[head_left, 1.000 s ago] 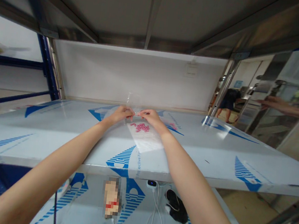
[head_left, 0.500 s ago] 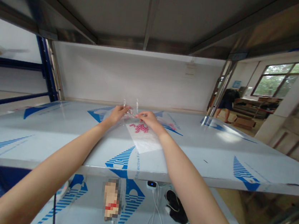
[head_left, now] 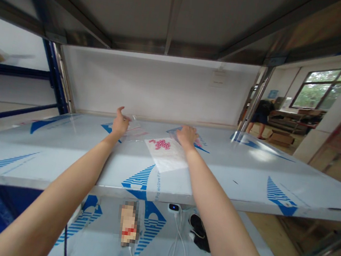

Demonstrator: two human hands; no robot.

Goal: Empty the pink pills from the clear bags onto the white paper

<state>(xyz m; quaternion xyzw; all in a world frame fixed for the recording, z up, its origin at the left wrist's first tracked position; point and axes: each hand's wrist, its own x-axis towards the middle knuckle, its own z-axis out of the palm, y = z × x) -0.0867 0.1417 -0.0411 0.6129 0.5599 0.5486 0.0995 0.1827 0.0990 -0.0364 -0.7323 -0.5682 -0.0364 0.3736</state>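
My left hand (head_left: pixel 121 123) is over the left middle of the shelf, one finger raised and the others bent apart. Just right of it, by its fingertips, lies a clear plastic bag (head_left: pixel 136 130). My right hand (head_left: pixel 187 136) is lowered over a second clear bag with pink beads (head_left: pixel 199 142), thumb and fingers apart; the hand partly hides this bag. Between my hands a loose cluster of pink beads (head_left: pixel 163 144) rests on a white translucent sheet or bag (head_left: pixel 166 162), whose right edge runs under my right forearm.
The shelf (head_left: pixel 214 178) is covered in blue-printed protective film. Another shelf (head_left: pixel 140 13) hangs overhead, between metal posts (head_left: pixel 258 99). Below are a blurred-out phone-like object (head_left: pixel 128 224), a white device with cables (head_left: pixel 174 207) and a black item (head_left: pixel 200 232). A person (head_left: pixel 261 115) stands far right.
My hands were together above the beads, holding clear plastic with thin strips. They have parted: the left moved left, the right moved right to the bag of beads. The clear plastic now lies left.
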